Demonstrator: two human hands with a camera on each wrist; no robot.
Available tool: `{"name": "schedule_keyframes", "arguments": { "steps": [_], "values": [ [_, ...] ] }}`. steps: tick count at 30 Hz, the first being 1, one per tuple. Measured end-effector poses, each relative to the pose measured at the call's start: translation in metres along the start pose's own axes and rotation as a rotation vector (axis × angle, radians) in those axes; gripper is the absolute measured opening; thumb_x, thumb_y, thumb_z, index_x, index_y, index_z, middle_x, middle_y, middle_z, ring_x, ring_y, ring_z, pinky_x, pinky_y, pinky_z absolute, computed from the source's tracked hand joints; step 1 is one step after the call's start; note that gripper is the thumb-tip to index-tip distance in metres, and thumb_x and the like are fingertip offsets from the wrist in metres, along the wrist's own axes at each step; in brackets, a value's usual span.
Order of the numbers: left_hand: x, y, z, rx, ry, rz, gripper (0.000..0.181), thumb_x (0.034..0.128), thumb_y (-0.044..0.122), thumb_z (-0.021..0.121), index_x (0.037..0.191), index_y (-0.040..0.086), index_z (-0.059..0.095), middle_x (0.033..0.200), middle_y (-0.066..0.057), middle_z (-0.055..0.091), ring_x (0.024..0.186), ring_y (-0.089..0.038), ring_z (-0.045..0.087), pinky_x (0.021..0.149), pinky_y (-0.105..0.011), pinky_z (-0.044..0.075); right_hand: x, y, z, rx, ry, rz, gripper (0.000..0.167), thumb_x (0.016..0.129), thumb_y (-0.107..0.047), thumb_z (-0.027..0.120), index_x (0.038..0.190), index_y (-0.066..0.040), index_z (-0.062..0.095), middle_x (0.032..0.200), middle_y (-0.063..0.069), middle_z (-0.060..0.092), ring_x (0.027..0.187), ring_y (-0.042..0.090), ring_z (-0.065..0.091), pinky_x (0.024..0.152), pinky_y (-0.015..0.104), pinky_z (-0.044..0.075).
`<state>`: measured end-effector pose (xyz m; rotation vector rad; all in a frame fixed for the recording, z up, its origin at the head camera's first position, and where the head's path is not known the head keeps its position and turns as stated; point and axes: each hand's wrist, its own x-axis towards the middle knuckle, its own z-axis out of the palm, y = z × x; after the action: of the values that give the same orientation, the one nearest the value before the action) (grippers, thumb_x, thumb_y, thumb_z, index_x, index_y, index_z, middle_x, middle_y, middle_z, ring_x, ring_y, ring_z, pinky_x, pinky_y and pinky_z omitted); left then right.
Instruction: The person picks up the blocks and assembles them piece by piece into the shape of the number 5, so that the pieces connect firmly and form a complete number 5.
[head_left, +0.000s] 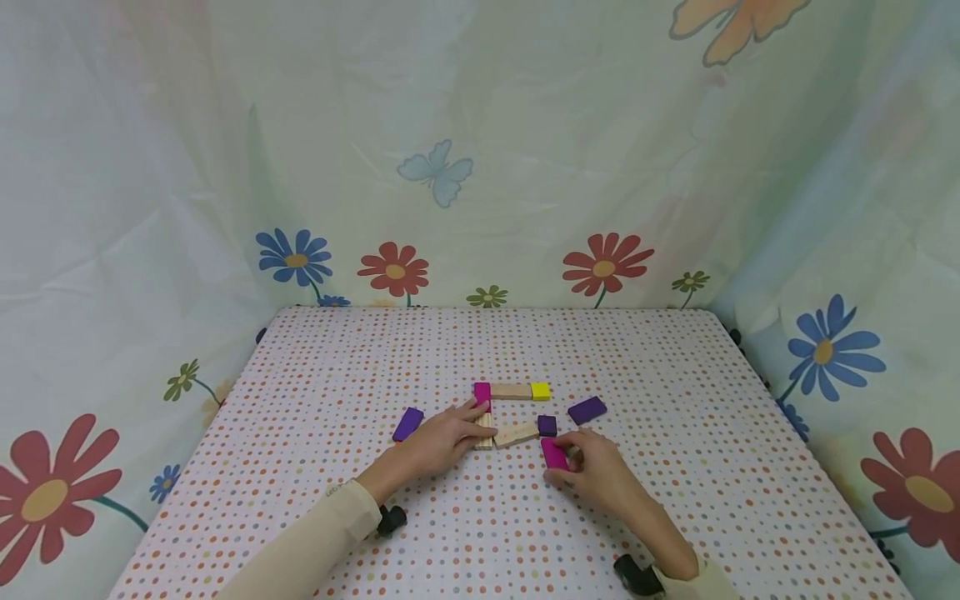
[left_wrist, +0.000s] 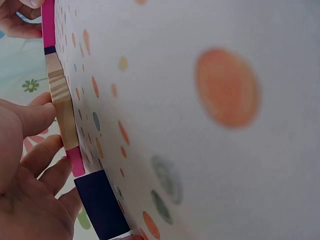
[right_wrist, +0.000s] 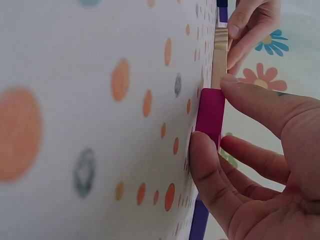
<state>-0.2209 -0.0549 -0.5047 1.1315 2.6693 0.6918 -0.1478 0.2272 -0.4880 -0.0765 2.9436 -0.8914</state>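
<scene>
My left hand [head_left: 442, 442] rests its fingertips on a magenta block [head_left: 482, 390] and, with the thumb, on a plain wooden block [head_left: 484, 442] in line with it. My right hand [head_left: 596, 473] pinches another magenta block [head_left: 553, 454] by its sides, low at the tabletop. Just beyond that block lies a short dark purple block [head_left: 547, 426]. It meets a slanted plain wooden block [head_left: 517, 435] that reaches toward my left thumb. Along the far side, a further plain block [head_left: 512, 392] runs from the left magenta block to a yellow block [head_left: 540, 392].
One loose purple block [head_left: 407, 424] lies left of my left hand, another purple block [head_left: 587, 410] beyond my right hand. The dotted tabletop [head_left: 360, 358] ends at a flower-printed cloth [head_left: 517, 167] behind and at both sides.
</scene>
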Motion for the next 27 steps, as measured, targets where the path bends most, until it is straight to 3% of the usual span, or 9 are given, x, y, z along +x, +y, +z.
{"name": "schedule_keyframes", "arguments": {
  "steps": [20,27],
  "values": [
    [0.0011,-0.0011,0.0003,0.003,0.007,0.025,0.037,0.1111,0.015,0.055,0.145,0.022,0.068,0.171,-0.011,0.039,0.163,-0.034,0.029,0.133,-0.055,0.025,0.0009,-0.0017,-0.0005,-0.026,0.002,0.001,0.050,0.082,-0.022,0.093,0.125,-0.004,0.074,0.096,0.001,0.067,0.079,0.010,0.057,0.064,0.022,0.047],
    [0.0011,-0.0014,-0.0002,0.001,0.003,0.022,0.037,0.1114,0.016,0.054,0.145,0.023,0.067,0.171,-0.010,0.038,0.163,-0.034,0.028,0.133,-0.055,0.024,-0.0014,-0.0003,-0.0042,-0.001,0.020,-0.028,0.052,0.085,-0.024,0.090,0.128,-0.001,0.070,0.110,0.007,0.072,0.081,0.009,0.061,0.065,0.021,0.050]
  ]
}}
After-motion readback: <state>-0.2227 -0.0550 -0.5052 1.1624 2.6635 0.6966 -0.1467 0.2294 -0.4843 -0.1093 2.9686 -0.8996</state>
